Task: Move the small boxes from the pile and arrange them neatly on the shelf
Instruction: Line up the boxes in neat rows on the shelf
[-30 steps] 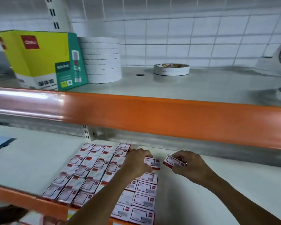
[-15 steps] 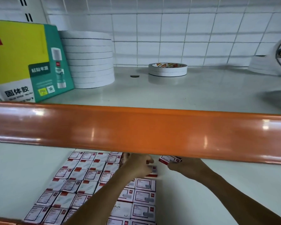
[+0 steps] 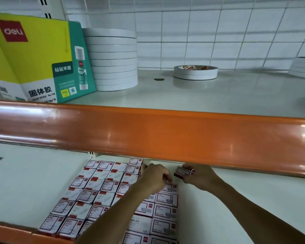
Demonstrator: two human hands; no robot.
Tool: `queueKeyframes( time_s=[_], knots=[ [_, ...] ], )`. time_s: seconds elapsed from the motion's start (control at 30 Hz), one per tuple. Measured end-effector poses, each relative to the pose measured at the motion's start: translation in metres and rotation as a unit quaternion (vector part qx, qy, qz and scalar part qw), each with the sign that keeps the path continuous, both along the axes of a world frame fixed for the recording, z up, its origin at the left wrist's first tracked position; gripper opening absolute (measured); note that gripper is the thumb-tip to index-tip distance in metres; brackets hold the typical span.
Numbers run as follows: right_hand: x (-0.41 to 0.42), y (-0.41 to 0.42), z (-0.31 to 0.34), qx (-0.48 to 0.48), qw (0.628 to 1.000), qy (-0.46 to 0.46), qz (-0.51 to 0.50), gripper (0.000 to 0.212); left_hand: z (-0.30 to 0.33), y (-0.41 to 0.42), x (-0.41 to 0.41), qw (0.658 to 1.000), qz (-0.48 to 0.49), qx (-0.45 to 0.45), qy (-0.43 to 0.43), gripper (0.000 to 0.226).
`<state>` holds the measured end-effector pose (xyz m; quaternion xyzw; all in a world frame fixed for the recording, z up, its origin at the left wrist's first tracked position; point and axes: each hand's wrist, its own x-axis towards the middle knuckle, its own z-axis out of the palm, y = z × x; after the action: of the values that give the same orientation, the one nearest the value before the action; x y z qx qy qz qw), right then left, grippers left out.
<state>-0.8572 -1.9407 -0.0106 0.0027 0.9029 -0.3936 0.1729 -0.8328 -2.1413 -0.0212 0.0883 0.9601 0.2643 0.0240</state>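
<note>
My left hand (image 3: 155, 176) reaches over the rows of small white cardboard boxes with red trim (image 3: 102, 189) laid flat on the pale lower shelf (image 3: 25, 187). Its fingers curl down onto the rear box of the right-hand column (image 3: 171, 186), with the fingertips on that box's top; I cannot tell whether the grip closes round the box or only presses on it. My right hand (image 3: 199, 176) is just beside the left, near the back of the shelf and partly under the glossy orange front rail of the upper shelf (image 3: 165, 136). Its grip is narrow and pinches one small red-and-white box (image 3: 180, 172), tilted and lifted clear of the shelf surface, just right of the arranged rows. The boxes lie side by side in straight columns that run from the shelf's orange front lip (image 3: 11, 231) toward the back.

On the upper shelf stand a yellow and green cardboard carton printed with a glue stick (image 3: 42, 59), a tall stack of white tape rolls (image 3: 113, 60) touching its right side, and a lower pair of tape rolls (image 3: 195, 72) well apart to the right. A small dark disc (image 3: 159, 79) lies between them.
</note>
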Motion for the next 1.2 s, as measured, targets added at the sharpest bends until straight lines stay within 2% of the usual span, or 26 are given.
queueKeyframes(
  time_s=[0.17, 0.23, 0.33, 0.47, 0.67, 0.8, 1.0, 1.2],
  knots=[
    [-0.004, -0.018, 0.000, 0.003, 0.998, 0.022, 0.066, 0.050, 0.018, -0.029, 0.007, 0.994, 0.075, -0.025, 0.076, 0.023],
    [-0.006, -0.025, 0.001, -0.014, 0.996, 0.015, 0.082, 0.057, 0.022, -0.039, 0.012, 0.990, 0.101, -0.040, 0.087, 0.024],
    [-0.009, -0.034, 0.001, -0.019, 0.994, 0.023, 0.103, 0.055, 0.024, -0.049, 0.020, 0.987, 0.118, -0.042, 0.099, 0.026],
    [-0.009, -0.042, 0.002, -0.030, 0.991, 0.026, 0.124, 0.053, 0.026, -0.060, 0.028, 0.986, 0.106, -0.081, 0.104, 0.026],
    [-0.007, -0.044, -0.006, -0.056, 0.990, 0.056, 0.118, 0.025, 0.022, -0.057, 0.036, 0.983, 0.073, -0.153, 0.076, 0.031],
    [-0.006, -0.044, -0.012, -0.042, 0.989, 0.078, 0.118, 0.043, 0.017, -0.047, 0.036, 0.983, 0.045, -0.166, 0.061, 0.040],
    [-0.005, -0.041, -0.015, -0.038, 0.989, 0.084, 0.115, 0.049, 0.020, -0.038, 0.032, 0.983, 0.033, -0.171, 0.056, 0.047],
    [0.009, -0.013, -0.003, -0.031, 0.991, 0.109, 0.075, 0.037, 0.031, -0.013, 0.025, 0.985, -0.003, -0.157, 0.066, 0.042]
  ],
)
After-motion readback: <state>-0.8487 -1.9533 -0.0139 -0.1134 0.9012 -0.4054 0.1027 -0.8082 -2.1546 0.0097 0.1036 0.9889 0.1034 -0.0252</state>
